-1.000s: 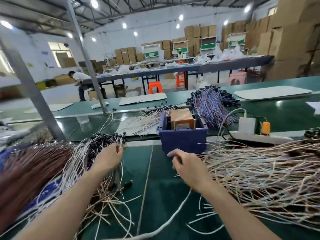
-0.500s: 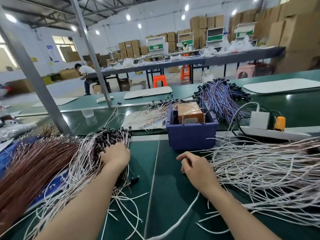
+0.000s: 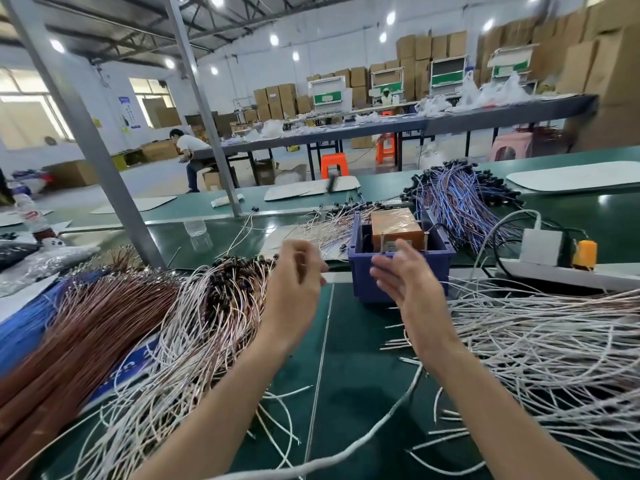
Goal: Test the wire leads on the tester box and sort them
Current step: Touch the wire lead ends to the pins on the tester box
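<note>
Both our hands are up and apart, just before the blue bin (image 3: pixel 360 278) holding the tester box (image 3: pixel 396 225). Right hand (image 3: pixel 407 284): fingers loose, gripping nothing. Left hand (image 3: pixel 294 282): fingers curled, can't tell if it pinches a lead. White leads (image 3: pixel 536 341) piled right, pinkish leads (image 3: pixel 214 313) left.

Head-worn view, forward-down over bench (image 3: pixel 346 341)

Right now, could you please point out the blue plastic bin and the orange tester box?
Blue plastic bin (image 3: pixel 362 279): head view, front wall.
Orange tester box (image 3: pixel 394 222): head view, top face.
</note>
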The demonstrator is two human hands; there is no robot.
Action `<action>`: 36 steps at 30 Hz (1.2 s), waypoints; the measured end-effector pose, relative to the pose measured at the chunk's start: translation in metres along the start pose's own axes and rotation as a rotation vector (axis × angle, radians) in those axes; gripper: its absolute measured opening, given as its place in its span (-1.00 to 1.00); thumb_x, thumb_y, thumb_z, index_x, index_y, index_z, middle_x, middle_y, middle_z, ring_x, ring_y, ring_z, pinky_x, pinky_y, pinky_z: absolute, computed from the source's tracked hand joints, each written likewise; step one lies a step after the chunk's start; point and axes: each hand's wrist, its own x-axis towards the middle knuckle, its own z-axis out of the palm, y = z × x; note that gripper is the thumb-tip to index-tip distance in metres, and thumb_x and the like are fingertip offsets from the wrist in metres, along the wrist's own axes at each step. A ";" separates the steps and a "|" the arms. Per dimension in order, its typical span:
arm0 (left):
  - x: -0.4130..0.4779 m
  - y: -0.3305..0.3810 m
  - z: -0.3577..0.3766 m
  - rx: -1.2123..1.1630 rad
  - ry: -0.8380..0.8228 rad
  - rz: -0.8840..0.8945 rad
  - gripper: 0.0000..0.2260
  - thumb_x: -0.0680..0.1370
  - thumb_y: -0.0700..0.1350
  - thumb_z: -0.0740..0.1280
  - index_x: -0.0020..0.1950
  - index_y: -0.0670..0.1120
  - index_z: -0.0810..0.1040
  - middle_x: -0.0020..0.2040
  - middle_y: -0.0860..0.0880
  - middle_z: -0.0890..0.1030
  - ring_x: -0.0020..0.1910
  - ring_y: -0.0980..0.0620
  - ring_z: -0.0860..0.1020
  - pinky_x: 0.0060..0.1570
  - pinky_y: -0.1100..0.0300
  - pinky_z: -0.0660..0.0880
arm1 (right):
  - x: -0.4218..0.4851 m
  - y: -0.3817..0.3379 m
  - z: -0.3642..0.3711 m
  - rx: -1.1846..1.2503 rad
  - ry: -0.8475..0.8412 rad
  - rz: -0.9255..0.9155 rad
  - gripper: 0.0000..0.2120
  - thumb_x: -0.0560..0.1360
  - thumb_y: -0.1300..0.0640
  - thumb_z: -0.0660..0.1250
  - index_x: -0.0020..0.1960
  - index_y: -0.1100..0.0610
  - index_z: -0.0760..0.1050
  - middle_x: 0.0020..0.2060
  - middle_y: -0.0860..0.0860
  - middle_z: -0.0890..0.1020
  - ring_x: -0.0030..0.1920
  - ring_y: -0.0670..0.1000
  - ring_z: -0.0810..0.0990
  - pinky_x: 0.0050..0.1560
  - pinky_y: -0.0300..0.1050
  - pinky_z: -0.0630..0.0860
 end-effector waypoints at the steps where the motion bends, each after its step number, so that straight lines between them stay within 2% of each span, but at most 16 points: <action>1: -0.009 0.002 0.009 0.040 -0.117 0.051 -0.92 0.67 -0.03 0.23 0.00 0.01 0.45 -0.26 0.07 0.60 -0.33 0.16 0.55 -0.27 0.26 0.51 | 0.005 -0.014 0.004 0.229 -0.002 0.052 -0.60 0.54 -0.13 0.35 0.29 0.03 0.47 0.02 -0.01 0.73 0.08 -0.03 0.70 0.17 -0.13 0.57; 3: -0.027 0.001 0.023 0.219 -0.338 0.142 -0.94 0.66 -0.01 0.27 0.01 0.05 0.45 -0.35 0.12 0.52 -0.40 0.14 0.44 -0.31 0.12 0.45 | 0.008 -0.036 0.003 0.485 -0.016 0.087 -0.66 0.50 -0.13 0.39 0.15 0.06 0.52 -0.19 -0.04 0.66 -0.19 -0.06 0.65 -0.06 -0.22 0.56; 5: -0.036 -0.002 0.029 0.403 -0.472 0.232 -0.93 0.66 0.07 0.24 0.06 0.10 0.44 -0.36 0.18 0.48 -0.39 0.14 0.40 -0.28 0.09 0.41 | 0.006 -0.050 -0.006 0.483 -0.023 0.099 -0.81 0.56 -0.06 0.36 0.06 0.04 0.58 -0.45 -0.10 0.36 -0.49 -0.12 0.28 -0.43 -0.29 0.29; 6: -0.038 0.000 0.027 0.449 -0.504 0.269 -0.91 0.66 0.09 0.22 0.08 0.12 0.45 -0.34 0.21 0.48 -0.36 0.14 0.41 -0.25 0.11 0.41 | 0.004 -0.054 -0.012 0.443 -0.025 0.113 -0.84 0.59 -0.02 0.32 0.03 0.03 0.61 -0.50 -0.10 0.24 -0.54 -0.12 0.14 -0.53 -0.28 0.17; 8: -0.033 0.004 0.020 0.508 -0.528 0.346 -0.84 0.68 0.10 0.20 0.15 0.10 0.53 -0.20 0.23 0.56 -0.22 0.18 0.48 -0.14 0.13 0.45 | -0.002 -0.056 -0.027 0.356 -0.028 0.168 -0.80 0.63 0.03 0.26 0.03 0.06 0.65 -0.53 -0.09 0.16 -0.59 -0.12 0.06 -0.63 -0.26 0.09; 11: -0.015 0.010 0.009 0.688 -0.511 0.519 -0.76 0.69 0.07 0.18 0.22 0.06 0.59 0.08 0.11 0.63 0.04 0.03 0.59 0.07 0.06 0.48 | -0.012 -0.048 -0.038 0.064 -0.012 0.267 -0.75 0.68 0.09 0.18 0.19 0.12 0.59 -0.47 -0.03 0.38 -0.60 -0.12 0.12 -0.64 -0.26 0.11; 13: -0.005 0.017 0.010 0.841 -0.462 0.749 -0.80 0.67 0.00 0.23 0.20 0.05 0.61 0.04 0.04 0.62 0.02 -0.02 0.58 0.11 0.07 0.44 | -0.021 -0.035 -0.034 -0.194 -0.021 0.288 -0.77 0.69 0.10 0.17 0.21 0.05 0.58 -0.21 0.03 0.65 -0.59 -0.12 0.17 -0.62 -0.29 0.16; 15: -0.002 0.026 0.017 0.931 -0.440 0.926 -0.84 0.59 -0.11 0.33 0.13 0.04 0.63 -0.04 0.05 0.60 -0.03 0.00 0.57 0.11 0.08 0.42 | -0.028 -0.025 -0.026 -0.319 -0.083 0.272 -0.77 0.70 0.05 0.16 0.19 0.02 0.58 -0.03 0.04 0.73 -0.59 -0.11 0.21 -0.61 -0.29 0.17; 19: 0.005 0.028 0.022 0.913 -0.303 1.023 -0.83 0.53 -0.12 0.39 0.11 0.03 0.64 0.04 0.02 0.61 0.10 -0.03 0.53 0.22 0.04 0.35 | -0.030 -0.022 -0.025 -0.285 -0.142 0.134 -0.73 0.67 0.05 0.19 0.04 -0.01 0.67 -0.27 0.07 0.68 -0.61 -0.09 0.21 -0.62 -0.30 0.12; 21: 0.001 0.026 0.025 0.873 -0.133 0.932 -0.78 0.52 -0.09 0.45 0.16 0.01 0.63 0.18 -0.03 0.57 0.23 -0.05 0.44 0.27 0.04 0.31 | -0.029 -0.021 -0.031 -0.326 -0.131 0.055 -0.77 0.63 0.04 0.25 -0.01 -0.06 0.70 -0.36 0.05 0.62 -0.57 -0.10 0.22 -0.60 -0.32 0.15; 23: -0.009 0.027 0.031 0.665 0.037 0.657 -0.78 0.59 -0.07 0.39 0.23 0.01 0.56 0.21 0.02 0.49 0.21 0.06 0.39 0.22 0.21 0.30 | -0.030 -0.018 -0.036 -0.409 -0.133 -0.024 -0.78 0.57 -0.04 0.26 0.03 -0.08 0.69 -0.35 0.03 0.63 -0.56 -0.13 0.23 -0.56 -0.35 0.19; 26: -0.018 0.037 0.044 -0.039 0.037 -0.154 -0.93 0.66 -0.01 0.24 0.13 0.07 0.47 0.07 0.09 0.53 0.03 0.19 0.49 0.04 0.37 0.39 | -0.032 -0.010 -0.041 -0.534 -0.140 -0.093 -0.82 0.60 -0.01 0.28 0.08 -0.11 0.66 -0.32 0.01 0.67 -0.53 -0.17 0.29 -0.49 -0.41 0.22; 28: -0.012 0.038 0.051 -0.407 -0.063 -0.606 -0.84 0.69 0.01 0.19 0.16 -0.03 0.50 0.02 0.01 0.61 0.00 0.06 0.57 0.03 0.18 0.50 | -0.032 -0.003 -0.043 -0.619 -0.153 -0.117 -0.83 0.61 0.01 0.29 0.08 -0.13 0.65 -0.34 -0.03 0.66 -0.52 -0.18 0.35 -0.45 -0.41 0.25; 29: -0.009 0.038 0.052 -0.545 -0.107 -0.719 -0.80 0.70 0.00 0.18 0.19 -0.08 0.50 0.00 -0.03 0.66 -0.01 0.02 0.60 0.05 0.10 0.52 | -0.033 0.000 -0.043 -0.669 -0.159 -0.124 -0.84 0.61 0.01 0.29 0.07 -0.15 0.64 -0.34 -0.04 0.66 -0.52 -0.18 0.36 -0.44 -0.40 0.25; 32: -0.002 0.039 0.057 -0.730 -0.132 -0.742 -0.82 0.71 -0.06 0.17 0.17 -0.10 0.51 -0.15 -0.02 0.72 -0.11 0.01 0.67 -0.03 0.10 0.56 | -0.034 0.009 -0.046 -0.755 -0.171 -0.114 -0.83 0.62 0.05 0.30 0.07 -0.19 0.61 -0.33 -0.07 0.66 -0.51 -0.16 0.37 -0.43 -0.38 0.26; 36: 0.007 0.030 0.055 -0.763 0.009 -0.624 -0.81 0.70 -0.09 0.17 0.12 -0.10 0.56 -0.34 0.03 0.61 -0.30 0.07 0.63 -0.22 0.19 0.56 | -0.036 0.015 -0.052 -0.591 -0.086 -0.077 -0.82 0.54 -0.10 0.28 0.02 -0.17 0.65 -0.33 0.01 0.65 -0.50 -0.17 0.32 -0.44 -0.33 0.26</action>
